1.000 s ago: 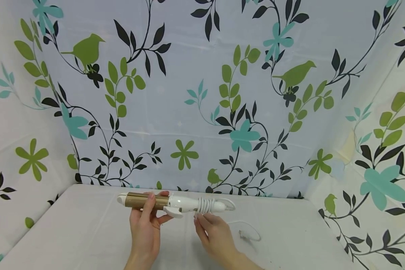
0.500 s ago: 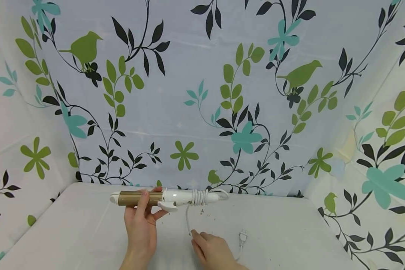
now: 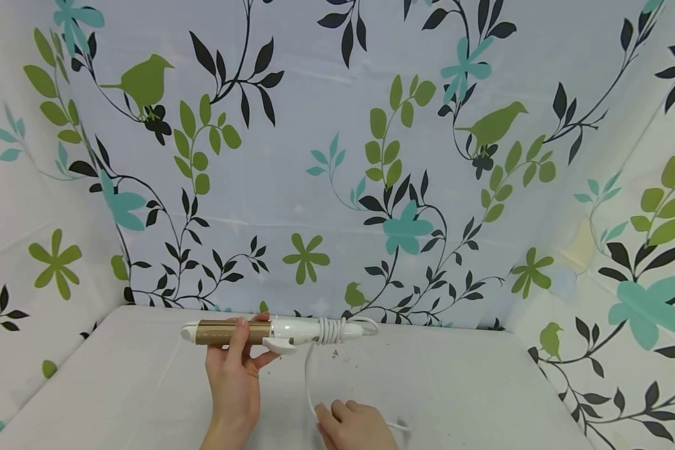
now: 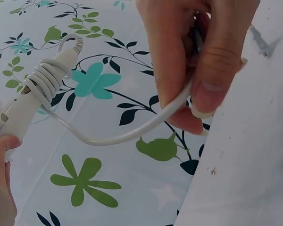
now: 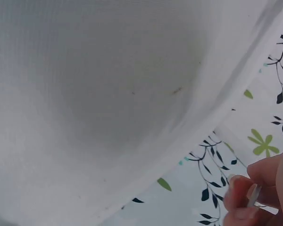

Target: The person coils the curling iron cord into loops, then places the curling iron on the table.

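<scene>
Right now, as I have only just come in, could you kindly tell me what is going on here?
A person holds what looks like a curling iron by its gold barrel with the left hand, above a white table. The right hand pinches the white cord. Several loops of it are wound round the handle, and a loose length runs from them to that hand.

In the head view, the lower edge cuts the right hand (image 3: pixel 355 429). This hand covers a part of the cord (image 3: pixel 307 379), whose far end (image 3: pixel 403 427) is blurred. The iron (image 3: pixel 296 329) partly hides the fingers of the left hand (image 3: pixel 234 382). Specks (image 3: pixel 335 354) on the table (image 3: pixel 484 387) are too small to identify.
</scene>
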Available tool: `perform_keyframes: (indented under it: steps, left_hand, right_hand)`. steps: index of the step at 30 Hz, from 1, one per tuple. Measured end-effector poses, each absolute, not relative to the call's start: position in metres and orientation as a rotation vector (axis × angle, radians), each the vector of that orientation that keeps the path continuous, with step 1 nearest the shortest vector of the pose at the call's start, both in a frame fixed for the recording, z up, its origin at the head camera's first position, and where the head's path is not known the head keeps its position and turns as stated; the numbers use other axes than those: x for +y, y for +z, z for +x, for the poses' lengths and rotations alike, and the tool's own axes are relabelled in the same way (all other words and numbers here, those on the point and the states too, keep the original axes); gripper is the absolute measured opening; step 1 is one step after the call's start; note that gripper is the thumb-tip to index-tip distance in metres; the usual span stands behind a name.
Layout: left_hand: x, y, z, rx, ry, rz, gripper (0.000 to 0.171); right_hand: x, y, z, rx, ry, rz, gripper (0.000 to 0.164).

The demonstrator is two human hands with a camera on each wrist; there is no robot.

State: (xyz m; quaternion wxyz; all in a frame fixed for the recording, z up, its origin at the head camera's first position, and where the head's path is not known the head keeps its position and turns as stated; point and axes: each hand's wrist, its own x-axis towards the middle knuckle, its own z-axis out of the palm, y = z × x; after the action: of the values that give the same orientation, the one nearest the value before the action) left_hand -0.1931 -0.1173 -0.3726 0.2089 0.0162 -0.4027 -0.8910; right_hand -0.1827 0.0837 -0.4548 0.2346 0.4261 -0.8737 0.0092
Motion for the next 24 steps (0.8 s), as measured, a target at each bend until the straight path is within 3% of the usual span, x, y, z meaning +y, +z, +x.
perform_keyframes:
  steps: [4, 10, 17, 24]
  left_hand:
    - [-0.120, -0.376, -0.189, -1.106, -2.480, 0.023, 0.030]
    - [-0.123, -0.381, -0.184, -1.086, -2.476, 0.003, 0.029]
    - [-0.120, -0.381, -0.180, -1.086, -2.456, 0.012, 0.028]
    - [-0.117, -0.380, -0.174, -1.111, -2.447, -0.005, 0.028]
  right_hand:
    - [0.084, -0.445, -0.174, -2.314, -0.027, 1.179, 0.016]
    - [0.086, -0.435, -0.168, -2.105, -0.004, 1.210, 0.031]
    - [0.088, -0.416, -0.159, -1.976, 0.142, 1.300, 0.021]
    - [0.088, -0.392, -0.149, -1.825, 0.214, 1.387, 0.025]
